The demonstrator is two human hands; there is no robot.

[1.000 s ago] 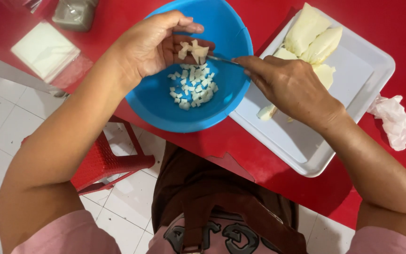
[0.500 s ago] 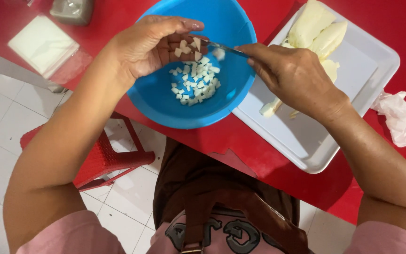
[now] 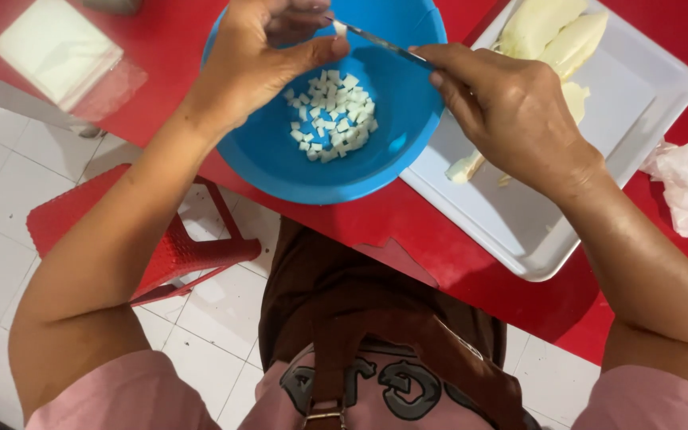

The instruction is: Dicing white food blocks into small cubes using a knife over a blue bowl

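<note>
A blue bowl (image 3: 376, 171) stands on the red table (image 3: 431, 231) and holds several small white cubes (image 3: 332, 119) of cut food. My left hand (image 3: 256, 56) hovers over the bowl's far rim, its fingers closed around a pale piece that is mostly hidden. My right hand (image 3: 511, 111) grips a thin knife (image 3: 380, 41) whose blade reaches left to the piece in my left hand. Peeled pale yellow-white pieces (image 3: 555, 36) lie on a white tray (image 3: 639, 119) to the right of the bowl.
A crumpled white tissue (image 3: 682, 183) lies on the table right of the tray. A white square napkin stack (image 3: 57, 48) sits at the far left. A red plastic stool (image 3: 161, 247) stands on the white tiled floor below the table edge.
Both hands have risen toward the bowl's far rim. The cubes that lay on my left palm are no longer in sight, and the knife tip now meets my left fingers.
</note>
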